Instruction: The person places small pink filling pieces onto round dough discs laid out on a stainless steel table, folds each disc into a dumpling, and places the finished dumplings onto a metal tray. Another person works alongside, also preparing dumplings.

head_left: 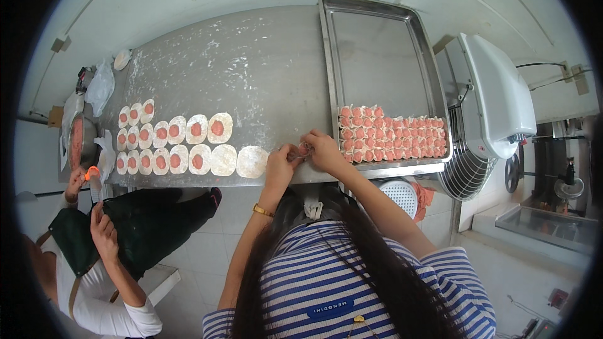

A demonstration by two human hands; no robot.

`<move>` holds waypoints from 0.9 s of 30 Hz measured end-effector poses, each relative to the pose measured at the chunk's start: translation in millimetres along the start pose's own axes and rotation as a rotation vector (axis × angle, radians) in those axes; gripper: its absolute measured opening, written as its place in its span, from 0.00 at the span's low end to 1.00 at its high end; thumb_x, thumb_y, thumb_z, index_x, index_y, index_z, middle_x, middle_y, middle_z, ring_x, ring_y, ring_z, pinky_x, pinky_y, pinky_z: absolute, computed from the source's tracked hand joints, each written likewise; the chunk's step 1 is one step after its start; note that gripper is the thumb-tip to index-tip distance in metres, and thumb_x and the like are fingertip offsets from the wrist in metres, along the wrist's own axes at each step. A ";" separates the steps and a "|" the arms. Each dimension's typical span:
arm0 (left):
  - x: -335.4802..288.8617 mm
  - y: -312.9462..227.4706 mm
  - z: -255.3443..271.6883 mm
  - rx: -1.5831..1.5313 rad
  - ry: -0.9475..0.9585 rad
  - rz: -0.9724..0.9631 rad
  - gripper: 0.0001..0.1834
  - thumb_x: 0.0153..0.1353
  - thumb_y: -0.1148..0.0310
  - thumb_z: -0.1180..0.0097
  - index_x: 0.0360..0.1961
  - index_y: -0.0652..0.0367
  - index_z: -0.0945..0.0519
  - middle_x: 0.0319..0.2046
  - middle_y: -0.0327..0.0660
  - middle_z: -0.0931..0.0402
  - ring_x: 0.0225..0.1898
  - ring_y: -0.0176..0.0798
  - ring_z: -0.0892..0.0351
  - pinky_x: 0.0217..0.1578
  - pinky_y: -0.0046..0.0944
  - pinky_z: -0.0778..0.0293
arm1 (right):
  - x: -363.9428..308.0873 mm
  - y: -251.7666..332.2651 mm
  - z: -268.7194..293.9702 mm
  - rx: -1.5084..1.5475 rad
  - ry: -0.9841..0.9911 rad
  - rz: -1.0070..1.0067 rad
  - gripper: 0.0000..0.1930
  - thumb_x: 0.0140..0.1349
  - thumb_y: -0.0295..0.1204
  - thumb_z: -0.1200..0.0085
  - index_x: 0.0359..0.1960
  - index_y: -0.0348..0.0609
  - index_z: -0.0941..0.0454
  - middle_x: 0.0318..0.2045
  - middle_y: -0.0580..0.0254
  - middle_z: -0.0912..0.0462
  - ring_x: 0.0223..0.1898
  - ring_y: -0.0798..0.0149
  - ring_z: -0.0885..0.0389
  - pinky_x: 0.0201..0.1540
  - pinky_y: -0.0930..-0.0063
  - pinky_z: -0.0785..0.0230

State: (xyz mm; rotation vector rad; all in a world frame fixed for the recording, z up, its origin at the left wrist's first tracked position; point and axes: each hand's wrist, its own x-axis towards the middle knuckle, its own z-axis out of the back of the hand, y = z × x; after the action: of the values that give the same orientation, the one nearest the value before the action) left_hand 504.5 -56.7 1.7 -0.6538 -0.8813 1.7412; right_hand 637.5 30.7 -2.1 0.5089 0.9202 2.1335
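Note:
Above the table's front edge, my left hand (pixel 284 162) and my right hand (pixel 322 150) meet with curled fingers around one small dumpling (pixel 304 149), its pink filling showing at the top. The fingers cover most of its wrapper. Left of my hands, several round floured wrappers lie in rows; most bear a ball of pink filling (pixel 217 127), while the nearest wrapper (pixel 252 162) is bare. To my right, a metal tray (pixel 326 56) holds close rows of open-topped dumplings (pixel 392 135) along its near side.
A co-worker (pixel 94 263) at the left holds a spatula-like tool with an orange handle (pixel 92 172) beside a metal bowl of pink filling (pixel 76 141). Flour streaks mark the steel table (pixel 188 56). A white machine with a wire guard (pixel 496 94) stands right of the tray, a perforated stool (pixel 399 198) below it.

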 end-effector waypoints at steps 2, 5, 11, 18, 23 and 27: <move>0.9 0.1 -1.7 -0.023 -0.045 -0.055 0.15 0.45 0.78 0.36 0.36 0.64 0.23 0.29 0.48 0.21 0.30 0.45 0.19 0.33 0.38 0.24 | -1.8 0.0 -0.8 -0.047 -0.035 0.011 0.11 0.47 0.20 0.49 0.35 0.41 0.23 0.33 0.51 0.24 0.36 0.45 0.23 0.38 0.57 0.30; 4.0 -1.8 -2.3 -0.132 -0.012 -0.032 0.14 0.44 0.80 0.36 0.35 0.65 0.23 0.31 0.48 0.21 0.32 0.46 0.19 0.33 0.39 0.24 | -0.3 1.5 -0.5 -0.060 0.034 -0.050 0.13 0.47 0.20 0.49 0.36 0.41 0.23 0.34 0.51 0.24 0.36 0.45 0.23 0.38 0.57 0.30; 9.1 0.2 -4.2 -0.104 -0.028 -0.010 0.15 0.44 0.82 0.37 0.35 0.65 0.23 0.30 0.49 0.22 0.33 0.45 0.18 0.34 0.39 0.23 | 4.0 4.0 -0.7 -0.063 -0.122 -0.040 0.14 0.45 0.18 0.49 0.37 0.39 0.23 0.34 0.50 0.23 0.36 0.45 0.23 0.38 0.57 0.30; 12.1 -6.5 -1.4 -0.145 -0.022 0.007 0.12 0.46 0.81 0.38 0.34 0.66 0.23 0.27 0.48 0.20 0.31 0.44 0.18 0.34 0.37 0.24 | 4.0 0.9 -4.8 0.014 -0.042 -0.086 0.15 0.46 0.16 0.51 0.38 0.39 0.23 0.35 0.52 0.24 0.35 0.46 0.22 0.38 0.58 0.29; 11.9 -3.4 -0.4 -0.202 -0.013 0.071 0.10 0.49 0.79 0.40 0.35 0.66 0.22 0.29 0.47 0.19 0.33 0.42 0.17 0.35 0.36 0.24 | 4.8 1.6 -6.5 0.053 -0.023 0.018 0.10 0.46 0.18 0.50 0.33 0.39 0.24 0.34 0.51 0.25 0.38 0.44 0.25 0.40 0.56 0.31; 12.3 -3.2 2.0 -0.178 0.050 0.109 0.10 0.50 0.79 0.41 0.36 0.65 0.22 0.31 0.45 0.18 0.35 0.39 0.17 0.37 0.34 0.24 | 3.4 1.4 -7.1 -0.034 0.020 0.083 0.11 0.46 0.17 0.50 0.34 0.40 0.25 0.36 0.52 0.26 0.38 0.44 0.26 0.41 0.56 0.32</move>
State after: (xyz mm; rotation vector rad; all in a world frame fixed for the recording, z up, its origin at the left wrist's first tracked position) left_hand 500.8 -44.9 5.2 -0.8737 -0.9892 1.7474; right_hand 630.4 29.4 -5.5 0.5178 0.8863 2.2286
